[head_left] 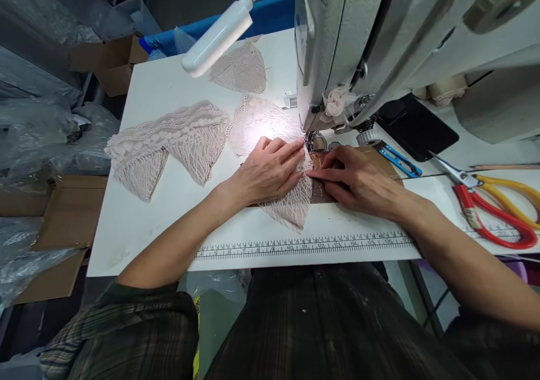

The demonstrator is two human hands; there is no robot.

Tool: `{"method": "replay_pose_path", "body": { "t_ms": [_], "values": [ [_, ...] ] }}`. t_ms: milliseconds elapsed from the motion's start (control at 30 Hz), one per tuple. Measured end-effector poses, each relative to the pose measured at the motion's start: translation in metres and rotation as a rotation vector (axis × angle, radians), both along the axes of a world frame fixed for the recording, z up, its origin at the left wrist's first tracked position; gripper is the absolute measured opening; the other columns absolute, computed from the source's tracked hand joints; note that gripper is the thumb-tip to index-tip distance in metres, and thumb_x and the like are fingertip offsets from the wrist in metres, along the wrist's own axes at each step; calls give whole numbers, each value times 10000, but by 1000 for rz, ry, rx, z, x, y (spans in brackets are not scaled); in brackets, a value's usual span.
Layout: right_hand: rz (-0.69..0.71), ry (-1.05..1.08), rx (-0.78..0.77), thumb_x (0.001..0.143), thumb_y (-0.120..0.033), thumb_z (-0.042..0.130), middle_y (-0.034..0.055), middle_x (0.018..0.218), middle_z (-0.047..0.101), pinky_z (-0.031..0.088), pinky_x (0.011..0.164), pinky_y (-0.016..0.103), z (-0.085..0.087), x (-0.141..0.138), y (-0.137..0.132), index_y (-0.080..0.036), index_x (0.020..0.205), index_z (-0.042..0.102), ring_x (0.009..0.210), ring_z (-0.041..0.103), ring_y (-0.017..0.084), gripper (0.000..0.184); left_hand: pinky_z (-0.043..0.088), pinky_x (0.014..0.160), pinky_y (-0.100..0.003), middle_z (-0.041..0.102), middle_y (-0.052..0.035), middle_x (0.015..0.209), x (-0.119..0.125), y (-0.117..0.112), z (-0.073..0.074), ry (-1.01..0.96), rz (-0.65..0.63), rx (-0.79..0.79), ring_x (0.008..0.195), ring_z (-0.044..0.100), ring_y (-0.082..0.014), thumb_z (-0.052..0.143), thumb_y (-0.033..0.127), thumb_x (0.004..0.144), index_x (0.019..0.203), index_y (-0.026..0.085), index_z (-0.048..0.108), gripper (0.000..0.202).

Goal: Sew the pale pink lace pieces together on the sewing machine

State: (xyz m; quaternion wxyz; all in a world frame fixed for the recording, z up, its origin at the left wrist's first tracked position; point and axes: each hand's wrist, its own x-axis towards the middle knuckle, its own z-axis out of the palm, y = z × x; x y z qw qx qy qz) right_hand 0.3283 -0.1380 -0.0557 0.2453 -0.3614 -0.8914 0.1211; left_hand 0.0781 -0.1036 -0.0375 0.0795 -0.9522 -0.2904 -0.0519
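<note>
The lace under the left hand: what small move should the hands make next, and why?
Probably guide the lace slightly forward, toward the presser foot of the sewing machine: the left hand rests on it, the right hand seems to touch its edge, and that edge lies close to the foot.

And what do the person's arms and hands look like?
The left hand and right hand are bare: no gloves, rings or watch show. The left sleeve is dark plaid, ending near the elbow; the right sleeve is dark, its pattern unclear.
</note>
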Motion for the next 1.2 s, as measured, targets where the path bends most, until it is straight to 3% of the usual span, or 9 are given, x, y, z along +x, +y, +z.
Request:
{"method": "replay_pose_path", "body": {
  "t_ms": [367, 633, 933, 1033, 1200],
  "values": [
    [-3, 24, -32, 970, -210, 525, 108, 1033, 638, 524, 900, 381, -1, 1, 1, -262, 1167, 802, 968, 583, 214, 343, 440, 912, -525, 599, -161, 1487, 1, 1, -5, -116, 6, -72, 1122, 601, -337, 432, 363, 1044, 1367, 151, 586, 415],
    [-11, 37, 74, 964, -190, 526, 106, 999, 636, 532, 843, 337, -2, -1, 1, -223, 1165, 802, 914, 588, 190, 343, 417, 963, -541, 611, -149, 1485, 1, 0, -13, -205, 25, -107, 1145, 606, -335, 440, 367, 1038, 1325, 165, 621, 395],
    [-6, 2, 66, 954, -204, 555, 93, 1025, 626, 538, 801, 307, 0, 3, 2, -244, 1141, 808, 892, 602, 168, 317, 410, 984, -535, 591, -157, 1495, 1, -3, -14, -221, 20, -77, 1176, 594, -333, 418, 353, 1052, 1342, 139, 594, 401],
    [-8, -18, 85, 955, -206, 553, 94, 1041, 631, 548, 817, 312, 1, 4, 2, -242, 1173, 798, 910, 611, 172, 330, 415, 995, -514, 647, -178, 1387, 4, -4, -16, -232, 1, 10, 1121, 615, -300, 417, 308, 1051, 1294, 108, 608, 367],
    [-3, -32, 96, 958, -207, 558, 106, 1044, 643, 553, 843, 334, 3, 3, 0, -225, 1182, 794, 940, 614, 191, 326, 455, 943, -435, 729, -91, 1194, 4, -2, -19, -267, -92, 85, 920, 624, -211, 446, 255, 1043, 1154, 166, 654, 252]
  ]
}}
